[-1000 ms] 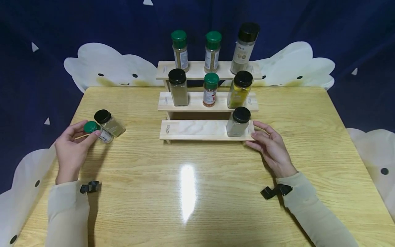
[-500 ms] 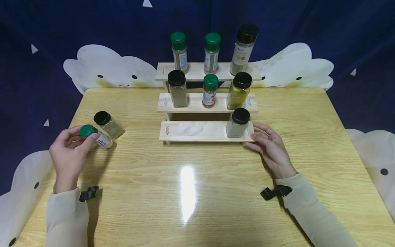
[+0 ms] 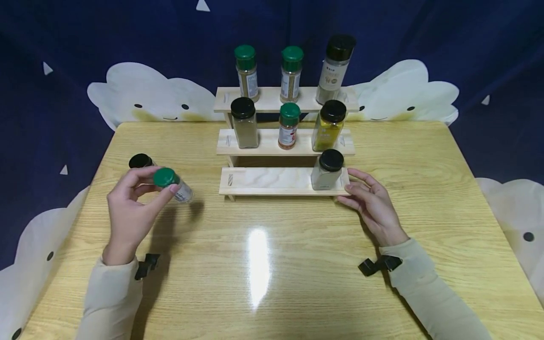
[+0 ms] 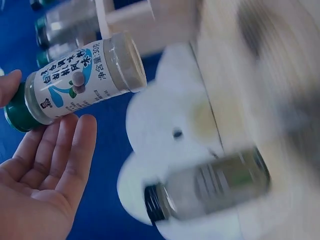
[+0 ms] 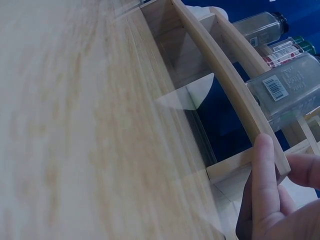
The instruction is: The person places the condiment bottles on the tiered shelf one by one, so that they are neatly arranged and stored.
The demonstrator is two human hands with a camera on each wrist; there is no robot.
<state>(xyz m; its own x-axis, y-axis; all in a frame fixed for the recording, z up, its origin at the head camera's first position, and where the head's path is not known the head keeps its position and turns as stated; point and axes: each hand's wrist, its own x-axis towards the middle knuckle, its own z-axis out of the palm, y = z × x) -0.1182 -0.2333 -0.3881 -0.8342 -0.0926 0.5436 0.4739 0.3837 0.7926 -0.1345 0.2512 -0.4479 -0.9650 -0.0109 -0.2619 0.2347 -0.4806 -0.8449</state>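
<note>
Between thumb and fingers my left hand (image 3: 133, 208) pinches a green-capped spice jar (image 3: 180, 191), tilted and lifted off the table, its shadow to the right. In the left wrist view the jar (image 4: 82, 80) shows a white label with blue marks. Partly hidden behind that hand is a black-capped glass jar (image 3: 141, 161); the left wrist view shows its whole body (image 4: 215, 185). My right hand (image 3: 374, 205) grips the right end of the bottom step of a three-step wooden rack (image 3: 276, 178). On that step, close to the fingers, stands a black-capped jar (image 3: 327, 172).
The middle step holds a black-capped jar (image 3: 245, 125), a small green-capped jar (image 3: 288, 127) and a yellow-filled jar (image 3: 328, 127). Two green-capped jars and a tall black-capped bottle (image 3: 334, 71) stand on the top step. A dark blue curtain (image 3: 170, 33) hangs behind the table (image 3: 297, 283).
My left hand has lifted the green-capped jar off the table and carried it right, now covering much of the black-capped jar. The right hand keeps its place on the rack.
</note>
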